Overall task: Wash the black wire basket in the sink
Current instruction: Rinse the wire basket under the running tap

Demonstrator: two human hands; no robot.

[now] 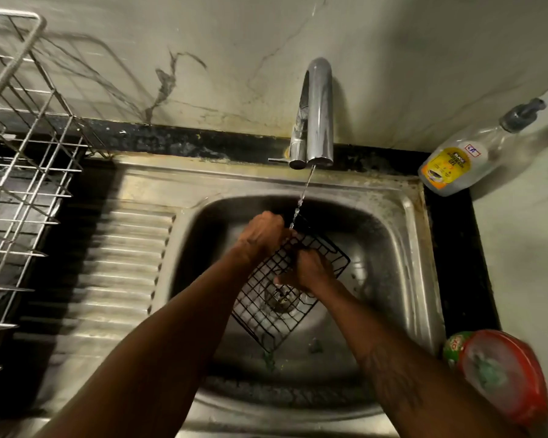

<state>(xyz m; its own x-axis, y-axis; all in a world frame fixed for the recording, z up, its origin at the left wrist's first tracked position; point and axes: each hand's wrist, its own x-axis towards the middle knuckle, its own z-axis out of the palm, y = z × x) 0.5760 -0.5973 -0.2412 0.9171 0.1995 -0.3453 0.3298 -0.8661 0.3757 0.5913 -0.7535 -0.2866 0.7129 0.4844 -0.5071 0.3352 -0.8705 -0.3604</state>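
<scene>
Dim, warm light comes from the left. The tap (317,112) glints; the wire rack (23,153) throws streaked shadows on the wall (234,42). The left hand (261,232) and right hand (307,270) are motion-blurred. Wide-angle distortion bends the edges.

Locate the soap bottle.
In the head view, the soap bottle lies tilted on the counter at the back right corner of the sink, right of the tap.
</scene>
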